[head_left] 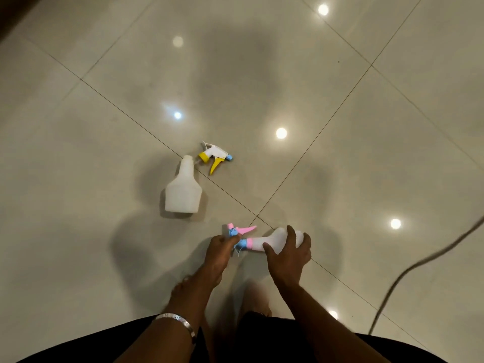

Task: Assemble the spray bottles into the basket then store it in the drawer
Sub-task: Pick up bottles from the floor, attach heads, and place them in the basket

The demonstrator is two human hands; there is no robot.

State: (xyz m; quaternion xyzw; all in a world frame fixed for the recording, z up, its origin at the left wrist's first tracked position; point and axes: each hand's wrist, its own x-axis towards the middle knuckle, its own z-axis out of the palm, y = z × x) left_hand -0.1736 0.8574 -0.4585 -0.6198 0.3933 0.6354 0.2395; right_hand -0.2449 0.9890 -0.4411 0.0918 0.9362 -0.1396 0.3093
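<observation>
Left hand [218,248] is gripping the pink sprayer [237,233], fingers curled round it; right hand [289,251] is wrapping the white bottle [272,241] lying sideways on the floor [340,113], sprayer sitting at its neck. Second bottle [183,191] is lying just beyond, yellow sprayer [216,157] loose beside its neck. Cable [419,263] is trailing at right.

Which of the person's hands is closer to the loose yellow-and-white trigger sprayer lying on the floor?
Left. The left hand lies below the yellow-and-white trigger sprayer, slightly right; the right hand is farther right, on another bottle.
</observation>
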